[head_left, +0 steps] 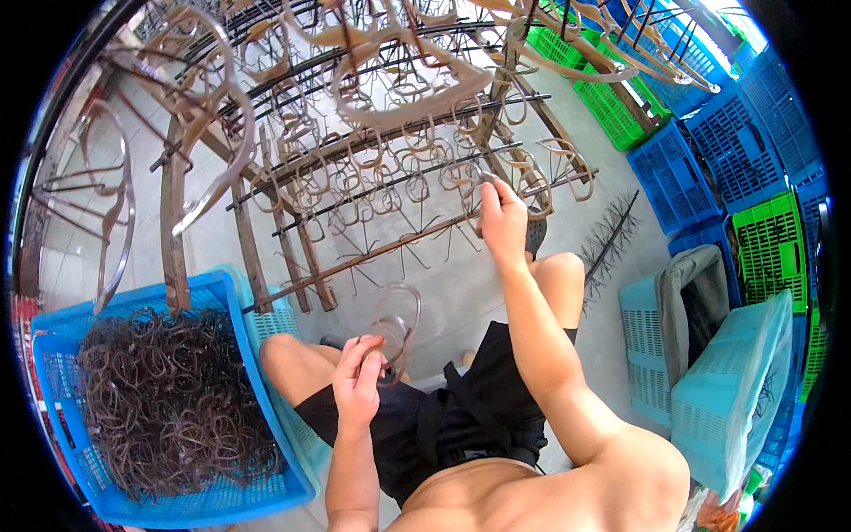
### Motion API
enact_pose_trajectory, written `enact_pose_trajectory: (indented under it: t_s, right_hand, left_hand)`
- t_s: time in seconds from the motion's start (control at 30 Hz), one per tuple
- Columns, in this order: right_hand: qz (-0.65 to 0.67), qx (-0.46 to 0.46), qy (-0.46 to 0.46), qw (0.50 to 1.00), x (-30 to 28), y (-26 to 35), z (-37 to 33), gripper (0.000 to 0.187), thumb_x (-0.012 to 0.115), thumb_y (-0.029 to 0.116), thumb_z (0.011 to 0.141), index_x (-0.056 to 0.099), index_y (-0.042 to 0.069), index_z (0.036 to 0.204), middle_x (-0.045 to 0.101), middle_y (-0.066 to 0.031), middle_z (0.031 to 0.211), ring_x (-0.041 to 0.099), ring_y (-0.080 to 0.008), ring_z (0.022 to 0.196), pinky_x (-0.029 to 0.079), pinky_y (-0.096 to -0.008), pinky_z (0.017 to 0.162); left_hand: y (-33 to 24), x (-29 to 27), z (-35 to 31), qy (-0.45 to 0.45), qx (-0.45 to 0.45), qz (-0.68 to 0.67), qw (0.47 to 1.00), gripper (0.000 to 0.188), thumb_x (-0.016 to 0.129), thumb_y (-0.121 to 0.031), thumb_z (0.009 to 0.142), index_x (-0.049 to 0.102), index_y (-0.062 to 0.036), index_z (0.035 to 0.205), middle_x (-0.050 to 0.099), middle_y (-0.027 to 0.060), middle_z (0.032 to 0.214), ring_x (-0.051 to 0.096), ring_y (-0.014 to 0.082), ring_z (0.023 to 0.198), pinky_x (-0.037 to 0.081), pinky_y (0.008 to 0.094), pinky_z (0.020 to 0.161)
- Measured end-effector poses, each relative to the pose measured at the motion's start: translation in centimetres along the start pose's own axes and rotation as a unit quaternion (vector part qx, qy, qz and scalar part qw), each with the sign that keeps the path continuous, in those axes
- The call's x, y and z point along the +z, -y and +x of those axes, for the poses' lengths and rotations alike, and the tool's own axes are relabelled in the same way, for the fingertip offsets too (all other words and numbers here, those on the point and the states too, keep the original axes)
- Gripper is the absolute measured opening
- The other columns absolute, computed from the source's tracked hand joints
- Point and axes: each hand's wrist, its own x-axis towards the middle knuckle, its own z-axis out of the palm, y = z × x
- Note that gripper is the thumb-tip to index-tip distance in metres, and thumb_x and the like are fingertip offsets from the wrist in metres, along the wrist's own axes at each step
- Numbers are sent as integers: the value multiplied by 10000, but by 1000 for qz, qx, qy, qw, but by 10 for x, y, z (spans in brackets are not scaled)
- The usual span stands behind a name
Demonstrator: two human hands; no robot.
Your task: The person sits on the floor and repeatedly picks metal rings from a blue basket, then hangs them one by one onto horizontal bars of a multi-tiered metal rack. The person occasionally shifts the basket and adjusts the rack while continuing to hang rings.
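Note:
My left hand [359,381] is closed around a few thin, shiny, curved loop pieces [409,324], held above my left thigh. My right hand [503,217] reaches forward to the rack, fingers pinched on a small curved piece [487,177] at the edge of the hanging loops. How much of that piece lies inside the fingers is hidden. The rack [372,253] has dark bars with bent wire hooks, and many grey-brown loops hang from its upper rows. Hooks on its lowest bar carry no loops.
At my left stands a blue crate [246,390] heaped with dark brown curved pieces [168,399]. A loose hooked bar [607,244] lies on the floor to the right. Beyond it are stacked blue crates [678,182], green crates [769,253] and pale teal baskets [731,390]. Larger loops hang close overhead.

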Motion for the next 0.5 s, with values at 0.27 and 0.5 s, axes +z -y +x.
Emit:
enact_pose_trajectory:
  t_s: [0.27,0.5]
  right_hand:
    - [-26,-149,239,959,22,16,-152,335,590,128,864,492,-5,1155,533,-152,895,544,-234,783,451,-334,713]
    - [61,-73,39,995,43,11,-108,144,436,140,964,480,5,940,476,8,621,404,-57,443,326,-214,396]
  left_hand:
    - [0,38,8,-195,73,136,969,231,531,-95,903,608,21,1087,450,89,1039,449,182,969,384,263,849]
    - [16,29,2,-107,95,-83,986,554,475,21,851,285,-123,1351,418,75,1080,472,136,788,423,250,607]
